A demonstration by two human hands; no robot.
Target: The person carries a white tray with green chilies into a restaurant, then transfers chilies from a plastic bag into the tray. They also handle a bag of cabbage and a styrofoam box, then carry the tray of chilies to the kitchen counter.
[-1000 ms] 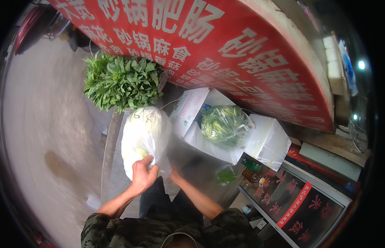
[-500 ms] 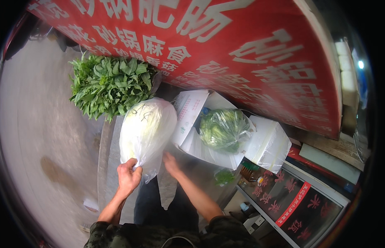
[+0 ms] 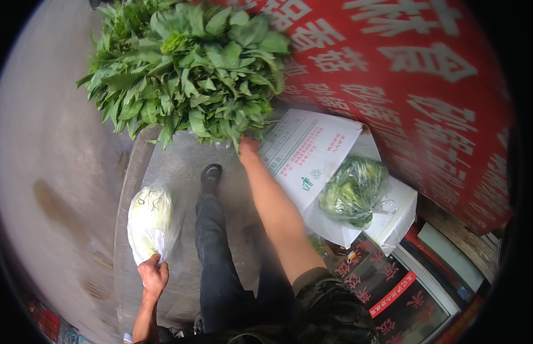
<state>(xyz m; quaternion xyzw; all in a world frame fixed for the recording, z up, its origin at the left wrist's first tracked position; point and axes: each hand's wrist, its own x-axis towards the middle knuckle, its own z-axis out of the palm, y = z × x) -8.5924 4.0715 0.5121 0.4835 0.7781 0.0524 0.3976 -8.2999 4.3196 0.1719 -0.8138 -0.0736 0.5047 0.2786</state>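
Note:
My left hand (image 3: 153,274) is closed round the gathered neck of a bulging, semi-clear white plastic bag (image 3: 149,221) with pale, yellowish-white produce in it and dark marks on its side. The bag hangs left of my legs. At the lower right edge of a big bundle of leafy greens (image 3: 189,74), my right hand (image 3: 248,148) touches or reaches under the leaves, and its fingers are mostly hidden. A printed white carton (image 3: 309,146) with raised flaps stands beside my right forearm. On it sits a clear bag of green vegetables (image 3: 353,192).
A red sign (image 3: 392,74) with white lettering rises behind the carton. To the lower right is a dark glass panel (image 3: 392,298) with red lettering. My shoe (image 3: 211,178) stands on a grey stone slab (image 3: 163,160), with lower ground at its left.
The bag in my left hand has swung down and left, away from the carton. My right hand has moved forward to the greens, which now look larger as the view shifted.

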